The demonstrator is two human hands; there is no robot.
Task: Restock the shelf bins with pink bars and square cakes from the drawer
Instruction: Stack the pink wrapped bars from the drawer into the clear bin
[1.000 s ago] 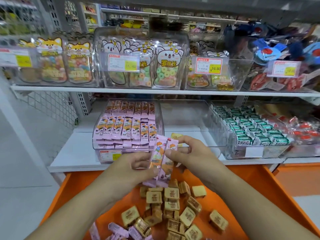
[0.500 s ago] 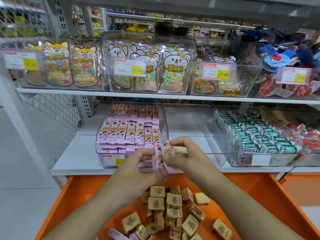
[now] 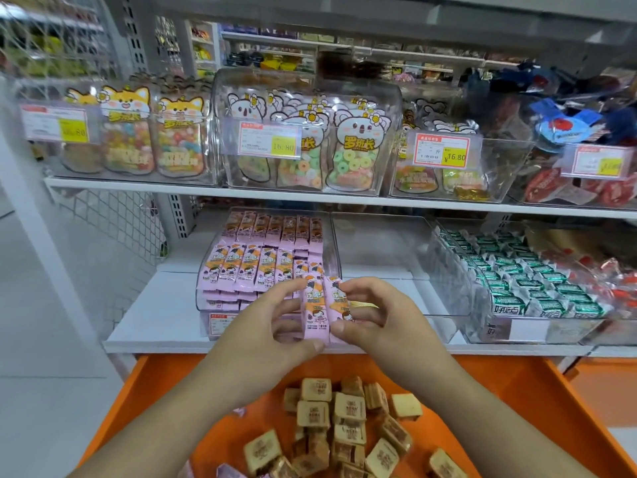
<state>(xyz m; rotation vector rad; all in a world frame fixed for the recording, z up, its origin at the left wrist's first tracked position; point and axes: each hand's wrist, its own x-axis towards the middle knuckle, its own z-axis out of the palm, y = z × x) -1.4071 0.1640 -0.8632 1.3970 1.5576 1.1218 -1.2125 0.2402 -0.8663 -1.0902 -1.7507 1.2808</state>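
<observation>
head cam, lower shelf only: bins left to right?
Bin of pink bars → clear bin with nothing visible inside it → bin of green-wrapped packets → red-wrapped sweets at the right edge, their container unclear. Both hands hold pink bars in front of the first two bins.

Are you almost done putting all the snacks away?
About halfway. The pink bar bin already looks nearly full. Both hands, left hand and right hand, hold a few more pink bars before it. The clear bin alongside looks empty, and the square cakes lie in the orange drawer.
</observation>
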